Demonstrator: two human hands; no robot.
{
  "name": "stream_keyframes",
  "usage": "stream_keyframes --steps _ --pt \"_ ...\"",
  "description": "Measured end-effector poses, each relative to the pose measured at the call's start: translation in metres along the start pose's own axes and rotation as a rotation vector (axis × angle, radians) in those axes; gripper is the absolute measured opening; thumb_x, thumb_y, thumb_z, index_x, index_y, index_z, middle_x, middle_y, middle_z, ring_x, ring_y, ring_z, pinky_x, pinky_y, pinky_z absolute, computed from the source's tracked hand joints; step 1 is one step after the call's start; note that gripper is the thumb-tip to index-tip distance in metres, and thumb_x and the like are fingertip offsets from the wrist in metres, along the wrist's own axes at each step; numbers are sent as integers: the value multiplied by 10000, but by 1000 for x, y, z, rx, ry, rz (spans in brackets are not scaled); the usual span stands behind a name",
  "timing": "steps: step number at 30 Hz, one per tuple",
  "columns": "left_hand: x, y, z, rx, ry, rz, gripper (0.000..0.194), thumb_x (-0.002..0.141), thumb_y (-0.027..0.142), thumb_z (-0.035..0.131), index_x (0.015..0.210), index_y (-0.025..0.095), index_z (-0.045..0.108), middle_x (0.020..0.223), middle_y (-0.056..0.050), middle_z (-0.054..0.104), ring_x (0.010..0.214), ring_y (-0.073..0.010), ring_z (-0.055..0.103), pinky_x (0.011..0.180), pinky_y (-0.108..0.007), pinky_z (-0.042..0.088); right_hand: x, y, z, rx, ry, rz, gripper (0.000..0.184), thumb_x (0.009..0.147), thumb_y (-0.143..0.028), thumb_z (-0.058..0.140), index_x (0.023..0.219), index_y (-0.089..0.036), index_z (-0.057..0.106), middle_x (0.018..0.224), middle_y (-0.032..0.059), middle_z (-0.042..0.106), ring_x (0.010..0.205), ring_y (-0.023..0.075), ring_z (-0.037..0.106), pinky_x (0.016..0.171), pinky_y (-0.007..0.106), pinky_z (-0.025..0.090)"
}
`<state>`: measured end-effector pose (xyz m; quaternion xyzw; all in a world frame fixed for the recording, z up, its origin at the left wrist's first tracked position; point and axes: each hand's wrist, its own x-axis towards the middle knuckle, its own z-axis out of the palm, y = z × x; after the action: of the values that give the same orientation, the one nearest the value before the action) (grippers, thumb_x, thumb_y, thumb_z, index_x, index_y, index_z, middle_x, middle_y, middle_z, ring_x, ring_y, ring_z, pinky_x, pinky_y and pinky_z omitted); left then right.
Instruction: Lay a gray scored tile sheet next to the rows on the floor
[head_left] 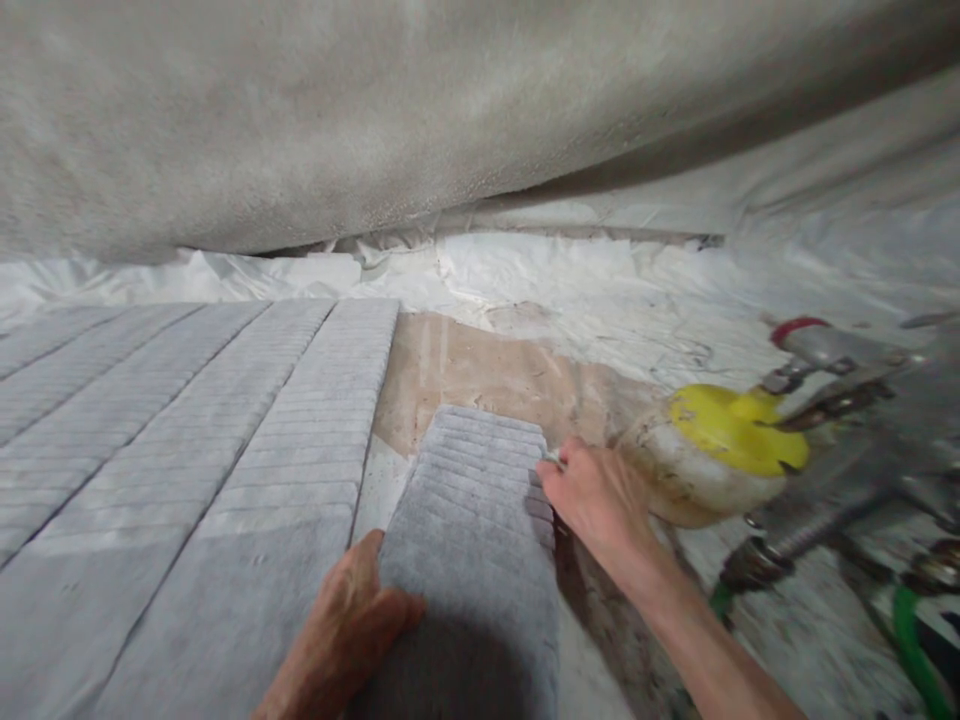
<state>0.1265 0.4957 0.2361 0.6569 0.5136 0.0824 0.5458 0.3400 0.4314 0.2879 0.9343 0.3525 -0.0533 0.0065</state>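
Note:
A row of overlapping grey pads (480, 500), soft-looking and fanned like shingles, lies in front of me at the centre. My left hand (356, 610) grips its left edge, thumb on top and fingers underneath out of sight. At the upper right edge, near the far end, my right hand (596, 500) pinches the side of the pads with bent fingers. To the left, several more rows of overlapping grey pads (300, 400) lie side by side with narrow gaps. The near end of the held row is in shadow.
A spray gun (832, 350) with hoses stands on the right, next to a whitish container with a yellow lid (720, 425). A green hose (911, 640) runs at the lower right. Crumpled white plastic sheeting (562, 275) and a hanging grey-beige cloth (337, 120) are at the back.

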Motion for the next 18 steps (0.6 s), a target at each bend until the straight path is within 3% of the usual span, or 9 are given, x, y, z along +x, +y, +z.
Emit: stream_keyframes --steps 3,6,12,14,18 --pt "-2 3 -1 68 -2 -13 258 563 269 494 800 171 517 713 -30 599 688 -202 557 581 -291 412 29 -5 11 67 121 -76 244 931 -150 718 1135 -116 587 1063 92 558 990 266 508 765 310 429" --pt "-3 5 -1 62 7 -16 262 575 269 500 816 166 513 712 -29 593 685 -200 552 589 -294 417 51 -5 22 134 123 -145 366 854 -62 732 1181 -104 572 1043 78 571 976 268 509 736 289 401" --pt "-2 3 -2 45 -31 -32 269 579 272 495 827 166 508 707 -27 580 682 -193 541 573 -285 401 72 -4 23 288 -13 -69 219 740 -17 771 845 -181 671 738 -13 581 729 214 563 480 261 309" --pt "-1 2 -1 54 -42 -34 265 577 274 494 819 166 503 701 -22 575 683 -189 539 575 -281 401 73 -4 24 362 -3 -35 223 730 -7 768 752 -200 658 659 -41 548 691 195 555 462 251 295" --pt "0 1 1 88 21 -14 281 553 257 481 816 163 502 707 -21 578 683 -188 538 594 -289 411 72 -3 34 512 66 -2 222 775 -3 751 755 -187 628 635 -69 529 668 147 547 479 219 315"
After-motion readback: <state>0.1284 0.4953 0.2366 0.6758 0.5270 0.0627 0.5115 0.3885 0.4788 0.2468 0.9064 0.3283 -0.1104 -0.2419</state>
